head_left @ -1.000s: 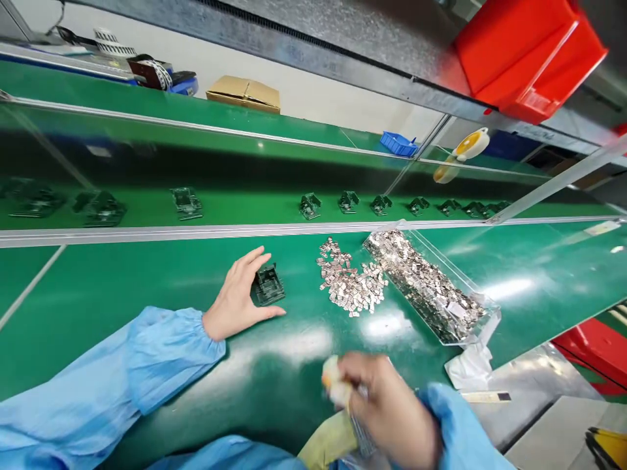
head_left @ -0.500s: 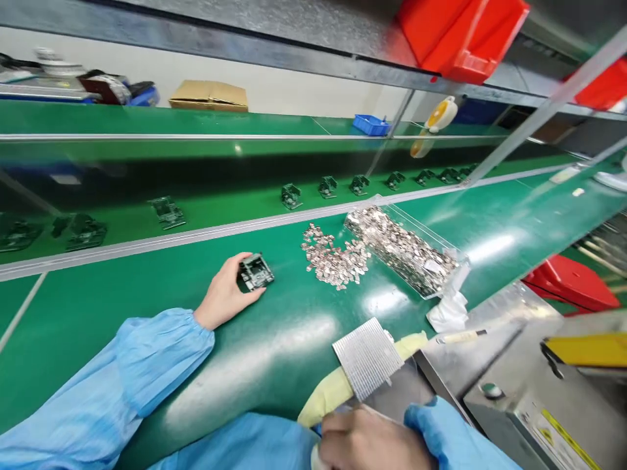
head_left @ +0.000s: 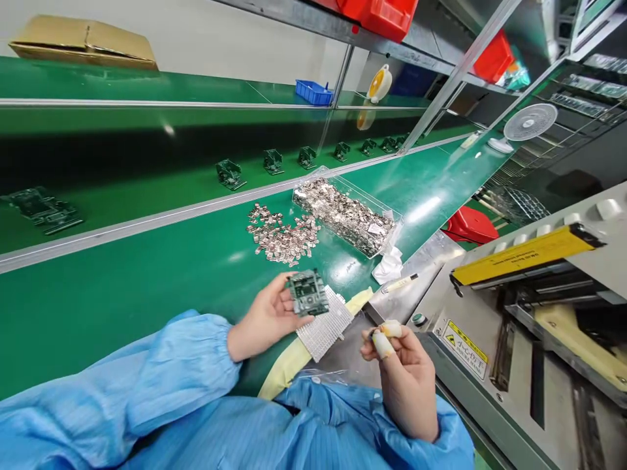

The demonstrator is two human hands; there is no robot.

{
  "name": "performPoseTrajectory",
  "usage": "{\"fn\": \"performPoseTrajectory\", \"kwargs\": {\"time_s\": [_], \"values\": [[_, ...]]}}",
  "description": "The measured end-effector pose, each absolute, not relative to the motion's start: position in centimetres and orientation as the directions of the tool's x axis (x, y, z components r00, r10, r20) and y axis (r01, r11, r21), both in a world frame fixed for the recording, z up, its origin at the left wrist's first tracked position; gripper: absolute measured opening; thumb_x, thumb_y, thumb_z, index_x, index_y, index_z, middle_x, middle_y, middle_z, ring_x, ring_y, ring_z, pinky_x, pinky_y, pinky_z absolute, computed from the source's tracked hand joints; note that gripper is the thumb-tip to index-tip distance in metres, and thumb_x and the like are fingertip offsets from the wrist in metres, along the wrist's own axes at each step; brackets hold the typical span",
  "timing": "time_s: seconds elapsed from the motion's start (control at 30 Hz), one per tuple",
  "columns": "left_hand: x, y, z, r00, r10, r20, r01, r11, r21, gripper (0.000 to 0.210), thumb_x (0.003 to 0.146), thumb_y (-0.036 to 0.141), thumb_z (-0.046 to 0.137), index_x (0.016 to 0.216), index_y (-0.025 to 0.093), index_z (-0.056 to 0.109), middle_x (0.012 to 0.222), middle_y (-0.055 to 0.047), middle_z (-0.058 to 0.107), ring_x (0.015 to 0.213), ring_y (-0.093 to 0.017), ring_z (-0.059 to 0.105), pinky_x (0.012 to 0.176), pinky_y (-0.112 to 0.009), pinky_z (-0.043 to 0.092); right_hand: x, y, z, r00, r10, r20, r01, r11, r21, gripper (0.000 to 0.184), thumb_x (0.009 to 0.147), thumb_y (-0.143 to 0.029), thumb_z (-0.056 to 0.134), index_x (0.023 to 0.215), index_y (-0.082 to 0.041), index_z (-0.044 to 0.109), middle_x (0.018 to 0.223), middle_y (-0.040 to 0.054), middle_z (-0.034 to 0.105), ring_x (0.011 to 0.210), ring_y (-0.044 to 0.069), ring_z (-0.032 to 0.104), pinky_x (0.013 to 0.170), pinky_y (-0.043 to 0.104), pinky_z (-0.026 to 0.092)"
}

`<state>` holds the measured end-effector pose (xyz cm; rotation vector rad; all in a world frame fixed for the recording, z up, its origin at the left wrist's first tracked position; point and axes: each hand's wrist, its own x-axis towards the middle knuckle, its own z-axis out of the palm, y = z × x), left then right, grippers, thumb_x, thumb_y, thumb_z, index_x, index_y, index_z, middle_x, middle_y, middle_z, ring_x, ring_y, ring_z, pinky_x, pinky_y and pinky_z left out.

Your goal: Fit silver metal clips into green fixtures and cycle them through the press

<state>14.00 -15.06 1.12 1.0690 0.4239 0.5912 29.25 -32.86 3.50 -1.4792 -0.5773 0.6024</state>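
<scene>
My left hand [head_left: 269, 313] grips a green circuit board [head_left: 307, 292] by its left edge, fingers behind and thumb along the bottom. The board is raised above the upper left part of a ridged metal plate [head_left: 327, 329], which lies on a yellow strip [head_left: 287, 367]. To the right of the plate, my right hand [head_left: 404, 372] is closed in a pinch, with white covers on thumb and forefinger. Something small and dark shows at those fingertips, too small to name. Beyond the board lies a pile of small shiny metal pieces [head_left: 284, 238].
Behind the pile stands a clear tray [head_left: 399, 225] full of similar pieces. A crumpled white tissue [head_left: 388, 266] and a pen [head_left: 400, 283] lie near a machine with a yellow bar [head_left: 526, 254]. Several circuit boards [head_left: 230, 174] line the green strip behind the ledge.
My view has turned to the right. My left hand has brought the board over beside the metal plate. My right hand has risen from low by my body, fingers pinched.
</scene>
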Motion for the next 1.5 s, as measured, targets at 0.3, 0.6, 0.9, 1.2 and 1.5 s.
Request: {"fn": "performPoseTrajectory", "kwargs": {"time_s": [0.3,0.6,0.9,1.2,1.5], "values": [[16.3,-17.6,-0.7,0.813,0.579,0.053,-0.279,0.307,0.910,0.049,0.077,0.025,0.076,0.119,0.027,0.052,0.108,-0.006,0.068,0.098,-0.018,0.068,0.084,-0.028,0.056,27.8,-30.4,0.9,0.814,0.579,0.052,0.007,0.080,-0.997,0.017,0.077,-0.034,0.074,0.085,-0.020,0.069,0.074,0.0014,0.064,0.059,0.013,0.054,0.054,0.025,0.047],[15.7,-17.4,-0.5,0.830,0.554,0.068,-0.247,0.256,0.935,0.042,0.082,0.023,0.071,0.120,0.029,0.054,0.110,-0.005,0.064,0.095,-0.017,0.067,0.083,-0.026,0.056,26.7,-28.6,1.2,0.694,0.677,0.246,0.334,-0.001,-0.943,0.006,0.077,-0.018,0.064,0.081,-0.021,0.068,0.127,0.0106,0.057,0.119,0.027,0.053,0.102,0.044,0.041],[15.6,-17.7,-0.4,0.829,0.554,0.077,-0.204,0.172,0.964,0.035,0.087,0.027,0.065,0.120,0.029,0.055,0.106,-0.005,0.066,0.088,-0.016,0.067,0.080,-0.025,0.056,26.1,-28.2,0.8,0.703,0.653,0.282,0.415,-0.055,-0.908,0.009,0.077,-0.018,0.063,0.084,-0.022,0.066,0.132,0.0107,0.055,0.125,0.029,0.049,0.106,0.048,0.038],[15.3,-18.2,-0.9,0.764,0.642,0.060,-0.081,0.003,0.997,0.030,0.089,0.035,0.060,0.118,0.026,0.056,0.085,-0.004,0.065,0.073,-0.015,0.061,0.063,-0.024,0.050,25.3,-28.1,1.0,0.713,0.676,0.186,0.231,0.024,-0.973,0.013,0.082,-0.017,0.061,0.094,-0.022,0.063,0.094,0.0038,0.065,0.087,0.018,0.062,0.076,0.028,0.051],[15.3,-18.3,0.0,0.761,0.649,0.011,-0.045,0.036,0.998,0.026,0.085,0.025,0.061,0.111,0.024,0.057,0.077,0.000,0.060,0.062,-0.013,0.056,0.057,-0.023,0.046,25.0,-27.3,1.2,0.750,0.662,-0.011,-0.097,0.093,-0.991,0.014,0.074,-0.026,0.071,0.077,-0.020,0.059,0.071,-0.0012,0.060,0.065,0.013,0.055,0.061,0.023,0.050]]}}
